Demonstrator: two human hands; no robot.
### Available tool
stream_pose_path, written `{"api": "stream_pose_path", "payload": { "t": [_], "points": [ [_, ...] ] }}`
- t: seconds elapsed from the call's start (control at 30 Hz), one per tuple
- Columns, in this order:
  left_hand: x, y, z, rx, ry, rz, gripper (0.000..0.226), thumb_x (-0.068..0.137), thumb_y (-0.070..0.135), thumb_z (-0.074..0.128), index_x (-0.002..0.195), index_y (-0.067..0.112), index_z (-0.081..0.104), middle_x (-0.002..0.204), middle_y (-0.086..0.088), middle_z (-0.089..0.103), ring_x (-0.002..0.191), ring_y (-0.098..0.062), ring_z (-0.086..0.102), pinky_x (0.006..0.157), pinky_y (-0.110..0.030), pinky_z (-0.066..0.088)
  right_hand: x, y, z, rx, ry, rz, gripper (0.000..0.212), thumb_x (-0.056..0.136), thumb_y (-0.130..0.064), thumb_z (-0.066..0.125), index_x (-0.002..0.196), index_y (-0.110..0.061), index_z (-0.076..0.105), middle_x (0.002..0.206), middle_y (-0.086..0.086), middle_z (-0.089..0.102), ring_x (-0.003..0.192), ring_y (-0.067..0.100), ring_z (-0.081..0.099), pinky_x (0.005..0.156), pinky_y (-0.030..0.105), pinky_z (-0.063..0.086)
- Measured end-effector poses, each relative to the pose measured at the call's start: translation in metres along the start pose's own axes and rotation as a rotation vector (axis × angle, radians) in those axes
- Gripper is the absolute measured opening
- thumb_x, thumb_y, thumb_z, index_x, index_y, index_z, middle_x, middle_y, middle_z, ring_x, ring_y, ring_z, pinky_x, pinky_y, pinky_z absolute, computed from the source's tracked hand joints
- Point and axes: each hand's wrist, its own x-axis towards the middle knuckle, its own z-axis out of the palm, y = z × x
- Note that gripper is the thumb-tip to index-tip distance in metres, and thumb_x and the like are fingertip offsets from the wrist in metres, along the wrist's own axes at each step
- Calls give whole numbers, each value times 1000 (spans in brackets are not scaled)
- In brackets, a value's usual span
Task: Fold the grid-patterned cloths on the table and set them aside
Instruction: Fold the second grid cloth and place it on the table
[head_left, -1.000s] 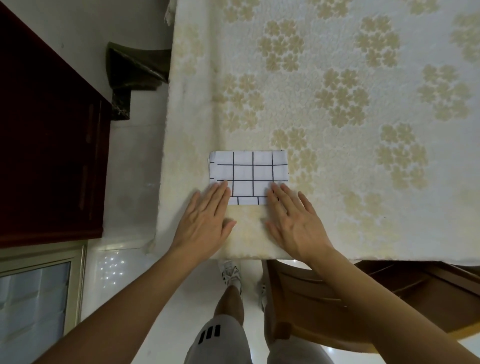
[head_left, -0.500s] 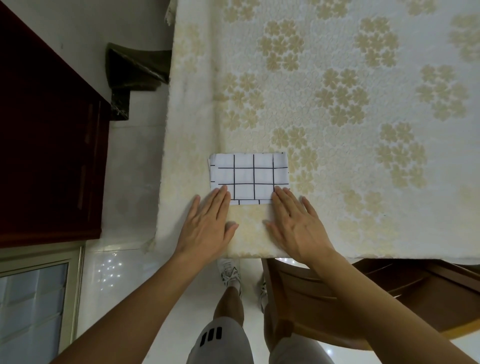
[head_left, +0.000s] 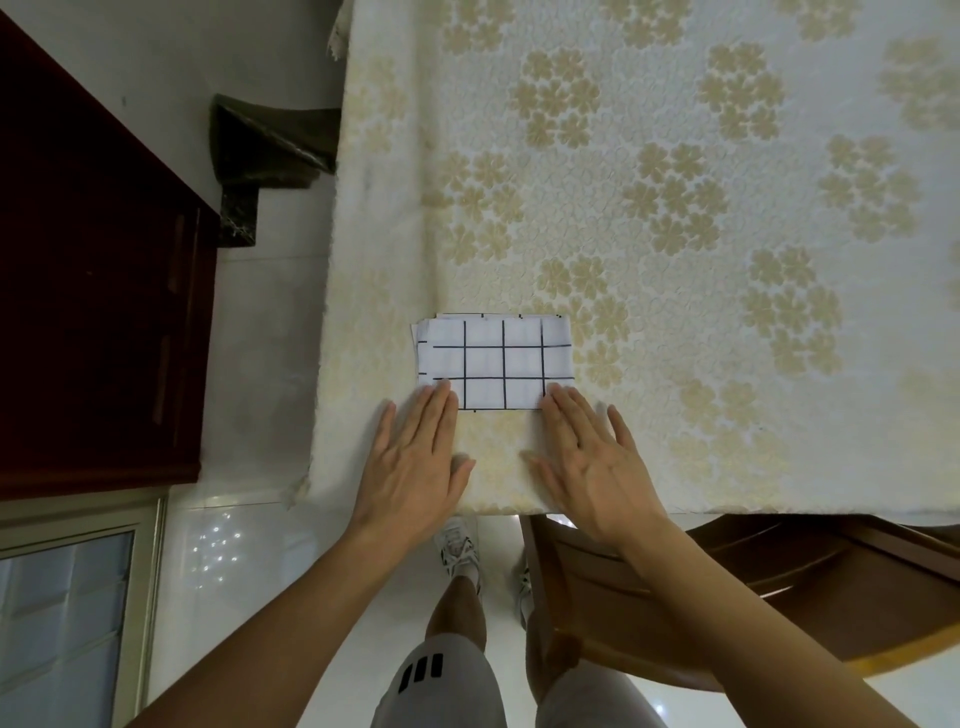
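Slightly nearer, flat splayed left hand (head_left: 410, 467) and right hand (head_left: 592, 467), fingertips covering folded cloth's (head_left: 496, 361) near corners.

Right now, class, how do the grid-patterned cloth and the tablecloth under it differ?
The grid-patterned cloth is white with black lines; the tablecloth is cream with tan flowers. The grid-patterned cloth is folded small; the tablecloth spreads across the table and hangs over its edge. Both lie flat.

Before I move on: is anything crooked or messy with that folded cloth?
Slightly. The white black-grid folded cloth lies flat on the cream floral tablecloth, but under-layers peek out unevenly at its left and far edges. Left hand and right hand rest flat, fingertips on its near corners.
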Motion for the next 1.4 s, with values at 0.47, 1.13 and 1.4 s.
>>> {"api": "stream_pose_path", "payload": {
  "t": [0.47,1.13,1.4],
  "points": [
    [-15,18,15,-29,-22,-49,78,99,58,22,157,8,8,167,-8,3,154,-22,2,123,-52,13,-6,-11,15,-31,-91,62,78,102,-61,9,157,-5,6,166,12,1,153,27,1,121,55,19],
    [-6,16,10,-29,-17,-67,78,98,60,16,156,7,8,166,-11,3,154,-25,0,123,-51,13,-5,-14,13,-18,-57,82,77,103,-59,12,157,-7,-1,166,12,-4,154,25,-5,123,53,11],
    [-1,15,17,-68,-56,-73,81,96,63,6,157,9,3,166,-8,-2,153,-23,-2,124,-45,8,-7,-14,19,-6,-89,107,77,103,-60,8,157,-5,0,165,14,-3,153,27,-2,123,54,14]
  ]
}}
